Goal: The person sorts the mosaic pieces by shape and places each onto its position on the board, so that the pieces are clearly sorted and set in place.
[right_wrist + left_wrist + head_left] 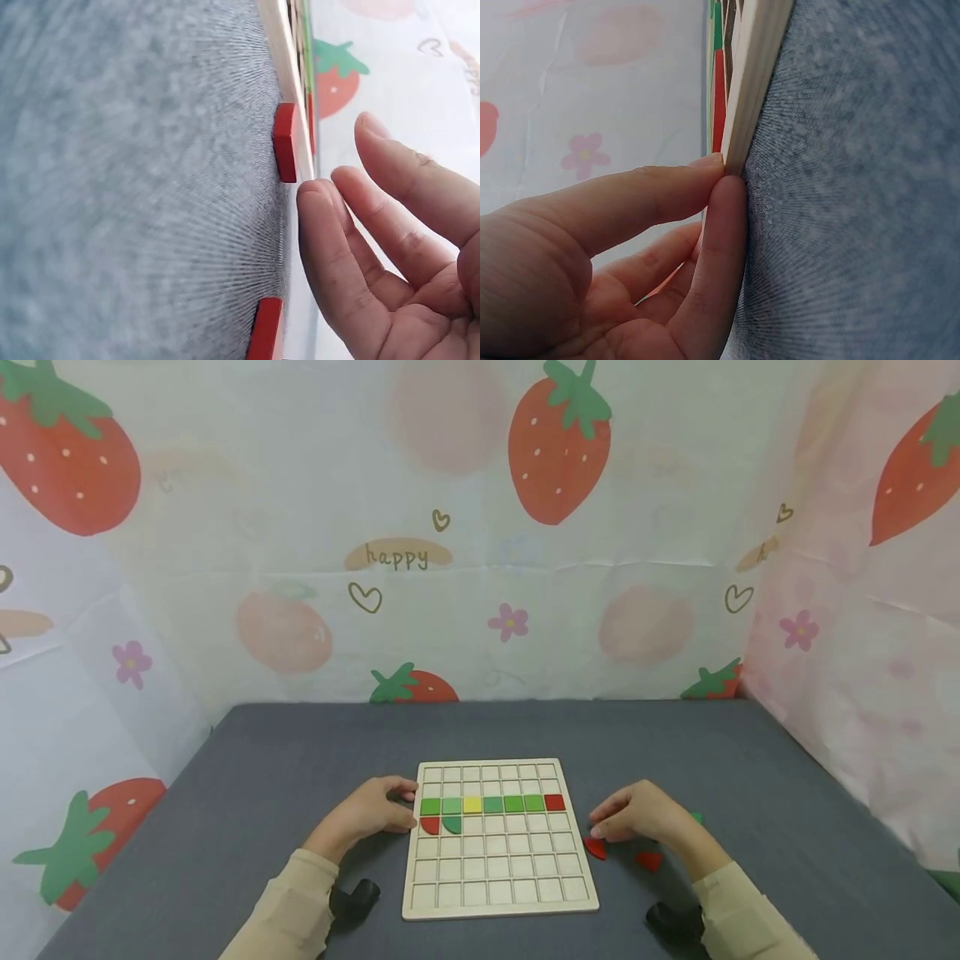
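- A pale grid board (498, 868), lower center of the frame, appears partly filled: seven square tiles (492, 804) complete its third row from the top.
- Below them, a red quarter-round (430, 826) and a green one (452, 824) start the fourth row; its other cells and the remaining rows stand bare.
- Loose at lower right: two red pieces (649, 861) and a partly hidden green one (697, 817).
- The left hand (363, 814) pinches the board's edge; the right hand (641, 810), fingers loosely bent, grasps nothing beside the nearer red piece.

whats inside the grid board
The grid board holds seven coloured squares in one row, and a red rounded piece and green rounded piece in the next; what lies beneath them is hidden.
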The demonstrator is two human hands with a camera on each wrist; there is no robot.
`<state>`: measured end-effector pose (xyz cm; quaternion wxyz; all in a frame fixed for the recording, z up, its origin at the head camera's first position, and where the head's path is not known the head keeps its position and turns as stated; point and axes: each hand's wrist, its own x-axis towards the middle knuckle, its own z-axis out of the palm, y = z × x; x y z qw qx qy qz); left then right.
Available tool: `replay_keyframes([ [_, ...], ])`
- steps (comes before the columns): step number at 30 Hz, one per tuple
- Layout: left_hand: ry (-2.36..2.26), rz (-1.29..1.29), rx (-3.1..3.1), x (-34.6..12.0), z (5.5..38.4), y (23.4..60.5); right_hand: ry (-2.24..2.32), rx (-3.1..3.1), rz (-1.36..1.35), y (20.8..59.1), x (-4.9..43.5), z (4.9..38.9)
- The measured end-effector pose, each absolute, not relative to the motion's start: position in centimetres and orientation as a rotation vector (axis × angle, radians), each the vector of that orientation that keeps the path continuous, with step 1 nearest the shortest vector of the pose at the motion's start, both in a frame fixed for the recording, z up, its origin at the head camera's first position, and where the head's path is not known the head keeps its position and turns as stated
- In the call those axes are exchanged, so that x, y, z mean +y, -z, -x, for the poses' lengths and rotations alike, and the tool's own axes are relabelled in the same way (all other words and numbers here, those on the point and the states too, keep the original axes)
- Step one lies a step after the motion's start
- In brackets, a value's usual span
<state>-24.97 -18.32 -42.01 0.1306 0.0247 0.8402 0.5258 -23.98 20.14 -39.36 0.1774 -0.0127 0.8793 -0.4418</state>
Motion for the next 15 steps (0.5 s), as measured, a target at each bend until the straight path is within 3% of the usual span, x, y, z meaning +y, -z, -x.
replay_keyframes([
  [15, -1.529, -0.037, 2.442, -18.35, 24.93, 42.19, 1.142, 2.496, 0.123, 39.7, 20.52, 23.77],
])
